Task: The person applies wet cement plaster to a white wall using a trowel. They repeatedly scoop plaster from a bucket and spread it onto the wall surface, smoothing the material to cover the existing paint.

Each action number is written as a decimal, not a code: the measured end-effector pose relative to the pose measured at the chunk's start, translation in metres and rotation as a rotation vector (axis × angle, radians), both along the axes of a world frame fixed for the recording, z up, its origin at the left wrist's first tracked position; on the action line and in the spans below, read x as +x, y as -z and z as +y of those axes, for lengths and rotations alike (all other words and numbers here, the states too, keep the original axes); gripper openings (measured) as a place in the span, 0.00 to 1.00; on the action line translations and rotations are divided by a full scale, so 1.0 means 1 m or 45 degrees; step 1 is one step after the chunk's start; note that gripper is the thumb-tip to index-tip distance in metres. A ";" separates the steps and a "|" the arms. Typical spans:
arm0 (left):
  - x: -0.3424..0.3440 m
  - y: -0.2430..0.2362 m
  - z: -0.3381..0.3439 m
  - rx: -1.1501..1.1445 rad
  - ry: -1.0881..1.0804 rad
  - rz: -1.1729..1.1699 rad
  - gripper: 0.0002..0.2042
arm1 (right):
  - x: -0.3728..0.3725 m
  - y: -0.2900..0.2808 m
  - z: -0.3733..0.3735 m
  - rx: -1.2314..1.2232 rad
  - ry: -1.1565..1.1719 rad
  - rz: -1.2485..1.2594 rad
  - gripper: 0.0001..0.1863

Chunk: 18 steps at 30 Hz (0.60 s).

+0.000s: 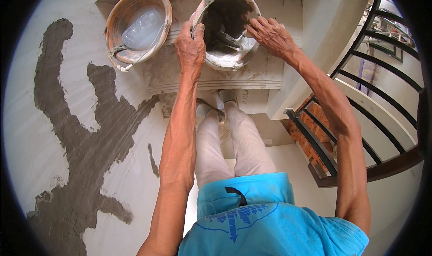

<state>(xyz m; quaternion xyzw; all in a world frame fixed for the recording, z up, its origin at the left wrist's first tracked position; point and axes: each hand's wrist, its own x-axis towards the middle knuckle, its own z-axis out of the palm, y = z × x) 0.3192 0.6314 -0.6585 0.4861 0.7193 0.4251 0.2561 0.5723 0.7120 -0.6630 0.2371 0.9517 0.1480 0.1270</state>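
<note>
Pale stair steps (pixel 274 71) rise at the top of the view, beside a whitish wall (pixel 49 150) on my left that carries a broad, branching patch of dark grey mortar (pixel 83 175); to my right is a black metal railing (pixel 391 167). Two buckets stand side by side on a step. Directly before me is the mortar-smeared bucket (pixel 231 66), its mouth facing me, shadowed inside and streaked whitish, with a flat grey blade-like piece (pixel 230 40) in it. My left hand (pixel 190 49) has its fingers closed on that bucket's left rim, thumb uppermost. My right hand (pixel 272 34) is at the opposite rim, fingers bent; whether they grip the rim or a tool's handle, and how tightly, I cannot tell. Just left, the orange water bucket (pixel 110 24) contains cloudy liquid and a clear plastic container (pixel 143 30). Below are my light trousers (pixel 252 143) and bright blue shirt (pixel 283 215).
</note>
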 end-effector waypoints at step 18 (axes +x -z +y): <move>-0.002 -0.001 0.003 -0.101 -0.002 -0.079 0.17 | 0.002 0.025 0.008 -0.382 0.203 0.444 0.11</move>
